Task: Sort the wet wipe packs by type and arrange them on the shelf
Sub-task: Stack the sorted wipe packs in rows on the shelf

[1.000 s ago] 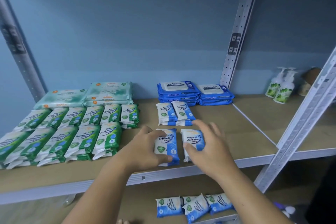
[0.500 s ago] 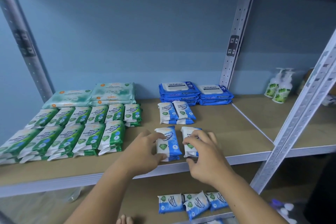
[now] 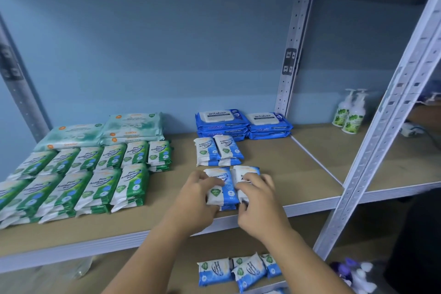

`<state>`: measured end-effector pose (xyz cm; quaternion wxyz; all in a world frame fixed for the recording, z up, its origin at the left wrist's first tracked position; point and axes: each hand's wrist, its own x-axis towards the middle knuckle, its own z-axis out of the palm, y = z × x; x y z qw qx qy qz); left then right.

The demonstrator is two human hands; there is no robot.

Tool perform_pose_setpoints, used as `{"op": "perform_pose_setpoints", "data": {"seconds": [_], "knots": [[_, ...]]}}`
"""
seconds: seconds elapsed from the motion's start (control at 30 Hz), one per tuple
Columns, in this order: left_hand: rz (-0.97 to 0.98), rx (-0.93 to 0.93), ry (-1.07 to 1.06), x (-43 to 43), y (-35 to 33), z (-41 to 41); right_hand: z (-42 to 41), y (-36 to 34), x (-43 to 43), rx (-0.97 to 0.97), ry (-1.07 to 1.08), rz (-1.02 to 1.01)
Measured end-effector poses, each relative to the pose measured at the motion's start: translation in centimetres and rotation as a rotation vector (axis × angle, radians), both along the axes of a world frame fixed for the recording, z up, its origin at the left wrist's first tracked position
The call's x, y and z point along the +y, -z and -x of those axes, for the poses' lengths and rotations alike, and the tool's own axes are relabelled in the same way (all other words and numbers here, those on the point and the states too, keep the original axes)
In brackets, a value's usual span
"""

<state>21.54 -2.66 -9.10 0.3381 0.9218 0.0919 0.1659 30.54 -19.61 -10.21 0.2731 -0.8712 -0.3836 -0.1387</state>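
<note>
In the head view, the shelf [image 3: 274, 167] is the landmark; at its back left lie pale green flat packs [image 3: 133, 126] in two piles; in front of them stand green pine wipe packs [image 3: 95, 174] in two rows, six stacks in the back row, at least five showing in the front row before the frame cuts them; at the shelf's back centre sit dark blue antabax packs [image 3: 243, 124] in two piles; two pump bottles [image 3: 349, 112] stand on the neighbouring board to the right, past the upright post [image 3: 386, 150]. Near the shelf's front edge lie two blue fragrance-free packs [image 3: 223, 186] side by side, white and blue with a green shield mark; the left hand [image 3: 198, 200] clasps the left one, thumb across its face; the right hand [image 3: 257, 198] has its fingers closed over the right one, hiding most of it; behind them stand two more blue small stacks [image 3: 218, 150]. Below the shelf lie four loose blue packs [image 3: 241, 270], overlapping.
</note>
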Motion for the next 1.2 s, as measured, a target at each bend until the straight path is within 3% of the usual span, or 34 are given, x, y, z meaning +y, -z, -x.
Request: {"op": "perform_pose_setpoints", "data": {"seconds": [0.37, 0.83, 1.0, 1.2], "knots": [[0.037, -0.051, 0.038, -4.4, 0.8, -5.2, -5.9, 1.5, -5.6, 0.01, 0.122, -0.064], [0.066, -0.051, -0.03, -4.9, 1.1, -6.5, -7.4, 1.2, -5.0, 0.102, -0.027, -0.083], [0.056, -0.045, -0.028, -5.0, 1.2, -6.8, -7.0, 1.0, -4.0, 0.248, 0.056, -0.066], [-0.075, -0.022, -0.006, -6.1, 1.2, -8.6, -8.6, 1.6, -4.9, 0.219, 0.163, -0.077]]}}
